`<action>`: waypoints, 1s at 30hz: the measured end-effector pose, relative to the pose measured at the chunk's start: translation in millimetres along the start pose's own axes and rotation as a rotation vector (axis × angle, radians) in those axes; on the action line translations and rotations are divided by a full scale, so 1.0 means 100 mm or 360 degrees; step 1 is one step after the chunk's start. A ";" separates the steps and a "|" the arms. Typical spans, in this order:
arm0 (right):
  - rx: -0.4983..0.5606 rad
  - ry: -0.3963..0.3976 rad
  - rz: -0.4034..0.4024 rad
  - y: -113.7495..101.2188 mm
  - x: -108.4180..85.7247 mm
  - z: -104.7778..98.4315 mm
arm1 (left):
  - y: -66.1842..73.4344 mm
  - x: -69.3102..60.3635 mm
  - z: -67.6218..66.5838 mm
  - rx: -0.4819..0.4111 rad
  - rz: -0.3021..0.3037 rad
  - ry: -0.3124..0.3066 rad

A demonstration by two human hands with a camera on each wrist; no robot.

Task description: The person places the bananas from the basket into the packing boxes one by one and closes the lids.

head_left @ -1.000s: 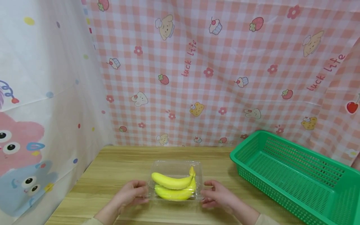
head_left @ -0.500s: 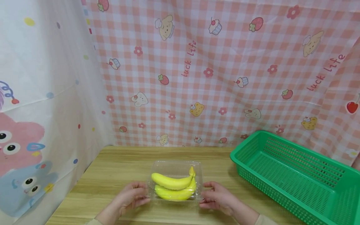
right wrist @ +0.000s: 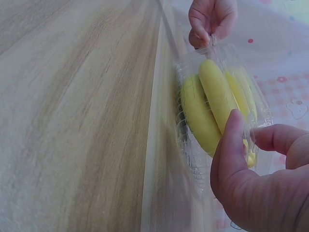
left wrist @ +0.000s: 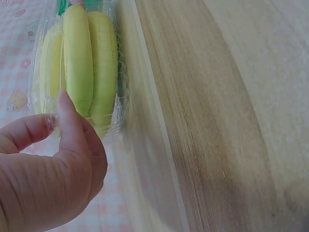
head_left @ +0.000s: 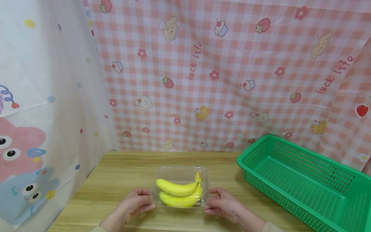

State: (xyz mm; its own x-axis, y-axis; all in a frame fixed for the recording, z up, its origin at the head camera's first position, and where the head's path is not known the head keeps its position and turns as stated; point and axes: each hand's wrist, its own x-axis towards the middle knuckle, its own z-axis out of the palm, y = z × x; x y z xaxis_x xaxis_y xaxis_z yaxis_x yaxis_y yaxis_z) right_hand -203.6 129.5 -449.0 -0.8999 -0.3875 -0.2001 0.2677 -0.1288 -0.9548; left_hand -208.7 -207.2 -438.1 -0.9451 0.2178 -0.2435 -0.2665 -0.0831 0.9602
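A clear plastic clamshell box [head_left: 176, 173] with a bunch of yellow bananas [head_left: 177, 188] inside is on the near part of the table in the head view. Its lid appears shut. At the box's left side my left hand [head_left: 136, 203] pinches the rim between thumb and fingers; the left wrist view shows the thumb [left wrist: 70, 128] against the plastic. On the opposite side my right hand [head_left: 224, 204] pinches the rim in the same way, and in the right wrist view its thumb [right wrist: 232, 140] lies along the box edge. Undersides of the fingers are partly hidden.
A long green perforated basket [head_left: 292, 201] stands to the right, beyond my right hand. Behind the wooden table [head_left: 121, 167] hangs a pink checked cloth [head_left: 185, 96]. A white printed cloth [head_left: 58, 112] hangs at the left.
The fingertips of both hands have closed in slightly toward the box's near corners. The box, the bananas and the basket stay in nearly the same place.
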 end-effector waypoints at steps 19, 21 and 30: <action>-0.0159 0.0100 -0.0035 0.00 0.00 0.02 | 0.00 0.00 0.02 0.0027 0.0010 0.0016; -0.0223 0.0086 -0.0056 -0.01 -0.01 0.00 | -0.01 0.00 0.01 0.0049 0.0010 0.0008; -0.0691 0.0073 -0.0333 -0.13 -0.03 -0.14 | 0.10 -0.01 0.02 0.0525 0.0094 0.0164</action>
State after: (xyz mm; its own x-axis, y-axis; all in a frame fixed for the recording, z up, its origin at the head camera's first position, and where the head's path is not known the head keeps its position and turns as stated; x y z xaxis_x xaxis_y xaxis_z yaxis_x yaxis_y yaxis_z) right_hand -208.9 145.0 -438.4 -0.9359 -0.3522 0.0062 -0.0806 0.1971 -0.9771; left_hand -210.1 -205.8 -428.2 -0.9757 0.1210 -0.1825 -0.1514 0.2296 0.9614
